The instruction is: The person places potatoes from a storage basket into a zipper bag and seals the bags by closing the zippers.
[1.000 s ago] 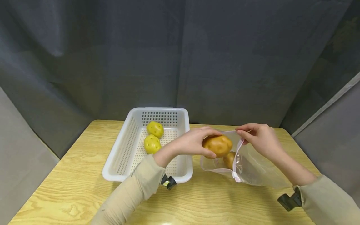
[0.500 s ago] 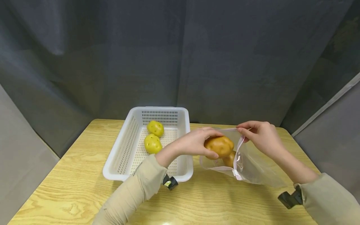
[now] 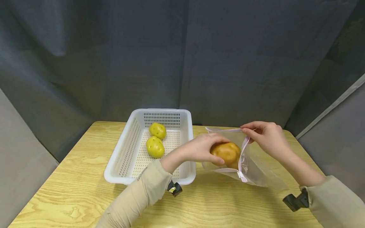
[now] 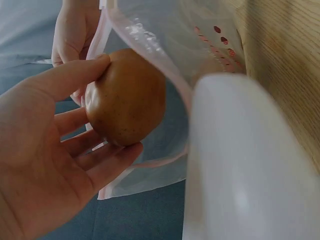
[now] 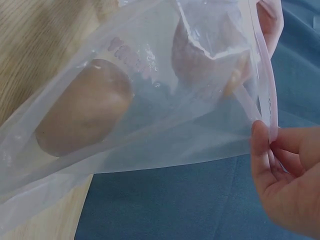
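Table [image 3: 71, 196]: potato [image 3: 227, 152] (gripped) at bag mouth [image 3: 243, 151]

At lower right, our right hand [image 5: 291, 175] pinches the rim [image 5: 269, 80] of a clear bag [image 5: 195, 137]. Through it we see a brown potato [image 5: 86, 109] left of centre and a second potato [image 5: 200, 57] at upper centre. Our left hand [image 5: 271, 24] shows upper right, the bench [image 5: 35, 45] upper left.
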### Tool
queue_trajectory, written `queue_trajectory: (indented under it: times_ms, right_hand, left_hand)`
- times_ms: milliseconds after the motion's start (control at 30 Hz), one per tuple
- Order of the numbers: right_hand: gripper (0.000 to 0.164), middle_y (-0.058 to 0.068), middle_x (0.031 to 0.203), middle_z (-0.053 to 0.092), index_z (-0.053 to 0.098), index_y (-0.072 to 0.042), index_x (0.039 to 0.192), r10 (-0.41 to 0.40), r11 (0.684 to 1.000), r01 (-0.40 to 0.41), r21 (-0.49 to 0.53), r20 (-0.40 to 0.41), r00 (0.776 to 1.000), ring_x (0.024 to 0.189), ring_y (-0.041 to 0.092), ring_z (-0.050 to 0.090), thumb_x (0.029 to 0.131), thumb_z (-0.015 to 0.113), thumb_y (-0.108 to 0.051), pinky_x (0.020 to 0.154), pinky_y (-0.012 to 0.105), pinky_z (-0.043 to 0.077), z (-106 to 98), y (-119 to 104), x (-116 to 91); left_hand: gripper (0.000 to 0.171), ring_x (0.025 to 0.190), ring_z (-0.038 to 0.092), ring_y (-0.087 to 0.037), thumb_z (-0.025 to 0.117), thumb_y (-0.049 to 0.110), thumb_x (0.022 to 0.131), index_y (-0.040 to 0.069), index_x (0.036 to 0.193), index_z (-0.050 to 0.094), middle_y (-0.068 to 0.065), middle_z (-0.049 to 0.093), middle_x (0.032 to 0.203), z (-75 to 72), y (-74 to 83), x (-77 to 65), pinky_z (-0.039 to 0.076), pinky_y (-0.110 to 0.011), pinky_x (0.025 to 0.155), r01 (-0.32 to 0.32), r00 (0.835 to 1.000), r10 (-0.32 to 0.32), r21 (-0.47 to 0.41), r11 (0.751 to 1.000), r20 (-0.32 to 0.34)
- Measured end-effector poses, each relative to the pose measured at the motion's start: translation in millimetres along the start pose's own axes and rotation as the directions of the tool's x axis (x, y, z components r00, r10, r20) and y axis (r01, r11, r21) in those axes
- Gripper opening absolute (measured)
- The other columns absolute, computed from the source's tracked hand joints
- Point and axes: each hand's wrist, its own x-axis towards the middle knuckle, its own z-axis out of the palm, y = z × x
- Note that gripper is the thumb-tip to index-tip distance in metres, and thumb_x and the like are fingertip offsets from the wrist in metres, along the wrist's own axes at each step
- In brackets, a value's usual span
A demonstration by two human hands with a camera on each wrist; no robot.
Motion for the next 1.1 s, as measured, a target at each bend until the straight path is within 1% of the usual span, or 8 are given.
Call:
queue_trajectory:
  times_ms: [100, 200, 400, 633, 767, 933, 1100]
  right_hand:
    - [0.025, 0.004, 0.073, 0.068, 0.069, -0.008, 0.098, -0.002, 1.000, 0.002, 0.004, -0.007, 1.000, 0.058, 0.006, 0.060, 0.087, 0.061, -0.029, 0.050, 0.022, 0.046, -1.9, 0.0, 0.8]
    - [0.025, 0.005, 0.075, 0.069, 0.069, -0.008, 0.098, -0.005, 1.000, 0.005, 0.009, -0.011, 1.000, 0.059, 0.006, 0.060, 0.086, 0.061, -0.028, 0.052, 0.021, 0.047, -3.8, -0.6, 1.0]
    - [0.025, 0.008, 0.080, 0.069, 0.069, -0.009, 0.099, -0.003, 1.000, 0.003, 0.015, -0.009, 1.000, 0.060, 0.005, 0.060, 0.086, 0.061, -0.028, 0.053, 0.020, 0.048, -7.3, -4.2, 1.3]
    - [0.028, 0.005, 0.080, 0.070, 0.068, -0.011, 0.101, 0.016, 1.000, -0.016, 0.001, 0.006, 1.000, 0.061, 0.007, 0.061, 0.086, 0.060, -0.033, 0.053, 0.022, 0.046, -8.7, -6.2, 0.8]
    - [0.027, 0.003, 0.078, 0.069, 0.068, -0.011, 0.101, 0.021, 1.000, -0.020, -0.004, 0.018, 1.000, 0.062, 0.009, 0.061, 0.086, 0.060, -0.032, 0.053, 0.022, 0.046, -7.2, -5.1, 0.4]
    - [0.025, 0.004, 0.076, 0.069, 0.069, -0.010, 0.100, -0.005, 1.000, 0.005, -0.001, 0.003, 1.000, 0.060, 0.007, 0.060, 0.086, 0.062, -0.028, 0.051, 0.022, 0.046, -5.4, -3.7, 0.5]
    - [0.026, 0.007, 0.079, 0.069, 0.069, -0.009, 0.100, -0.014, 1.000, 0.014, 0.015, -0.004, 1.000, 0.059, 0.005, 0.060, 0.086, 0.062, -0.029, 0.052, 0.021, 0.047, -4.8, -3.7, 0.9]
  left_hand:
    - [0.062, 0.116, 0.045, -0.006, 0.068, 0.040, 0.077, 0.018, 0.132, 0.047, 0.005, 0.049, 0.131, 0.7, 1.4, 0.5, 0.035, -0.019, 0.094, 0.012, 1.000, -0.012, 0.006, 1.000, 0.008]
    - [0.062, 0.114, 0.046, -0.007, 0.068, 0.038, 0.077, 0.019, 0.132, 0.046, 0.004, 0.049, 0.131, 1.2, 3.1, 1.1, 0.036, -0.019, 0.093, 0.027, 1.000, -0.027, -0.006, 1.000, 0.009]
    - [0.062, 0.115, 0.046, -0.008, 0.066, 0.039, 0.079, 0.018, 0.133, 0.045, 0.003, 0.049, 0.131, 1.3, 5.0, 3.4, 0.037, -0.020, 0.093, 0.029, 1.000, -0.029, -0.007, 1.000, 0.013]
    - [0.063, 0.118, 0.044, -0.008, 0.064, 0.041, 0.080, 0.017, 0.135, 0.043, 0.003, 0.047, 0.133, 2.0, 6.2, 5.1, 0.035, -0.020, 0.096, 0.051, 0.999, -0.051, -0.006, 0.999, 0.019]
    - [0.063, 0.117, 0.045, -0.009, 0.065, 0.040, 0.080, 0.015, 0.134, 0.044, 0.001, 0.048, 0.132, 3.5, 8.5, 5.6, 0.036, -0.020, 0.095, 0.062, 0.998, -0.062, 0.010, 0.998, 0.004]
    - [0.062, 0.110, 0.049, -0.009, 0.066, 0.039, 0.079, 0.015, 0.132, 0.046, 0.001, 0.050, 0.128, 7.5, 11.2, 7.4, 0.039, -0.019, 0.091, 0.082, 0.997, -0.082, 0.025, 0.996, -0.001]
    - [0.062, 0.104, 0.051, -0.009, 0.067, 0.040, 0.078, 0.015, 0.130, 0.048, 0.000, 0.049, 0.126, 13.8, 12.1, 11.4, 0.041, -0.019, 0.087, 0.101, 0.995, -0.100, 0.094, 0.990, -0.014]
